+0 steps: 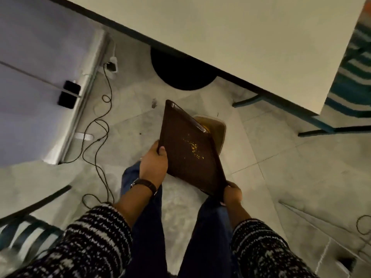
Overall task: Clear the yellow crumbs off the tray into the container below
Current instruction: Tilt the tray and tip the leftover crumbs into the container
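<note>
I hold a dark brown tray tilted steeply, its far right corner dipping over a clear plastic container that stands on the floor. Yellow crumbs cling to the tray's right half in a thin streak. My left hand grips the tray's left edge, thumb on the top face. My right hand grips the near corner from below. The tray hides most of the container.
A white table spans the top, with a black round base under it. Black cables trail across the tiled floor at the left beside a grey cabinet. Chairs stand at the top right and bottom left.
</note>
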Action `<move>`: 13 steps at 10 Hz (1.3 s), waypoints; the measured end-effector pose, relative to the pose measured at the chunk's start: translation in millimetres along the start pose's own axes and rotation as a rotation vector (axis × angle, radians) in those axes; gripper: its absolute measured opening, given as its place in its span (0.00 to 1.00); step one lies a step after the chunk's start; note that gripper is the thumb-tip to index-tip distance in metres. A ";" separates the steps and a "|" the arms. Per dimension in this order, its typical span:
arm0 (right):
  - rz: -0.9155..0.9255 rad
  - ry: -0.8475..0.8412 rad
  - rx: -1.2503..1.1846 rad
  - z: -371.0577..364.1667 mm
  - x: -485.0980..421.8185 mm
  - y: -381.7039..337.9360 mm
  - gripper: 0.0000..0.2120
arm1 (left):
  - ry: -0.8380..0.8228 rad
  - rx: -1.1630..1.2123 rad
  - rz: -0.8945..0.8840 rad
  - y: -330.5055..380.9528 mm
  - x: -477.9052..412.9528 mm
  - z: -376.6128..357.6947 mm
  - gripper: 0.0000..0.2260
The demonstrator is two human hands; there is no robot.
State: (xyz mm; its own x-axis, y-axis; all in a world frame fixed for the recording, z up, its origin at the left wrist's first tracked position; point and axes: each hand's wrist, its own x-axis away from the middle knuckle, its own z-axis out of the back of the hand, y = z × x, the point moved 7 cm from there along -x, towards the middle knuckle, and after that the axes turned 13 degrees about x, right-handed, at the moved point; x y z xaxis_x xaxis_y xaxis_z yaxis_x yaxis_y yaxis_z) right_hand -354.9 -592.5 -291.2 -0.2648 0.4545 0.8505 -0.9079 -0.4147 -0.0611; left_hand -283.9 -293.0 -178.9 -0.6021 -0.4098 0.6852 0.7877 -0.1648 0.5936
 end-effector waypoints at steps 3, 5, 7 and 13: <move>0.203 -0.049 0.036 62.6 -35.0 1.1 0.17 | 0.217 0.057 -0.100 19.3 72.7 -48.2 0.17; 0.152 -0.152 0.086 65.7 -77.7 6.9 0.09 | 0.250 -0.034 -0.085 17.5 53.2 -89.3 0.15; 0.074 -0.125 0.073 75.2 -106.9 -15.0 0.09 | 0.231 -0.032 -0.096 40.4 32.3 -114.1 0.15; -0.096 -0.233 0.152 77.9 -106.4 -25.1 0.11 | 0.238 -0.033 -0.051 61.9 10.4 -126.5 0.14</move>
State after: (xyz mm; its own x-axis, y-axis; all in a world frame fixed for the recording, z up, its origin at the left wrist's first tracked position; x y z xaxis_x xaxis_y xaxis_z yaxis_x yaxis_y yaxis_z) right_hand -278.6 -691.9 -339.4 -0.0820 0.3111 0.9468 -0.8616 -0.4997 0.0896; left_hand -225.0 -420.9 -188.4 -0.5963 -0.5996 0.5338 0.7634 -0.2178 0.6081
